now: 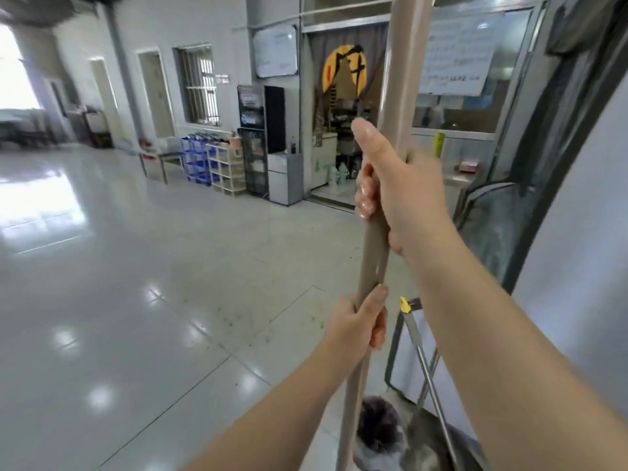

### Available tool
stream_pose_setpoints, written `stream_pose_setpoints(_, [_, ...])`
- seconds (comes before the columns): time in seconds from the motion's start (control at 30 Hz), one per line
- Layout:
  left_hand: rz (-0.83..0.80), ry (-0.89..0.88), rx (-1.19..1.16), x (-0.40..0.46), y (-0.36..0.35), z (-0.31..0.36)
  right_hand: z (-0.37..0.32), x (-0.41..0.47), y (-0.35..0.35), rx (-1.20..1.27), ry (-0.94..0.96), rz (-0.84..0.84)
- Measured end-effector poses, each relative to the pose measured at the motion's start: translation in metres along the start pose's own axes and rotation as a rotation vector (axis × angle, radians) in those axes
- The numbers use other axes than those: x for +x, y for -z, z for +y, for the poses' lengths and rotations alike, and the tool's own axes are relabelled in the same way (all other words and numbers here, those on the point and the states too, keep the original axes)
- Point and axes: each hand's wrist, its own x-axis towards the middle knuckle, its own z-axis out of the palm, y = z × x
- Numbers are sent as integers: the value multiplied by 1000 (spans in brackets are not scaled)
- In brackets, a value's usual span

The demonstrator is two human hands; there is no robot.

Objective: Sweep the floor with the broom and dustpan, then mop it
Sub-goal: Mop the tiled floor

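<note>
Both bare forearms reach up the frame to a beige mop handle (pixel 373 253) that stands nearly upright, its long axis running from the frame's top edge down to a dark, blurred mop head (pixel 377 426) on the floor (pixel 136 300) by the bottom edge. Nearer and lower, the left hand (pixel 356 321) curls round the pole; the right hand (pixel 394 185) grips it higher. Just right, a metal-handled dustpan (pixel 428 379) stands, while specks of debris (pixel 234 321) lie ahead-left toward the distant shelves (pixel 217 164).
</note>
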Motion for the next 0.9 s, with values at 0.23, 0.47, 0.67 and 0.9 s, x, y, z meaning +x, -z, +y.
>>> stream_pose_setpoints(0.23, [214, -78, 189, -12, 135, 34, 10, 3, -111, 243, 60, -135])
stream_pose_setpoints(0.47, [271, 59, 598, 9, 216, 11, 83, 29, -128, 160, -88, -156])
stream_pose_setpoints(0.67, [330, 677, 304, -4, 240, -103, 261, 3, -104, -149, -609, -244])
stream_pose_setpoints(0.9, [614, 872, -57, 38, 238, -161, 364, 25, -86, -169, -919, -378])
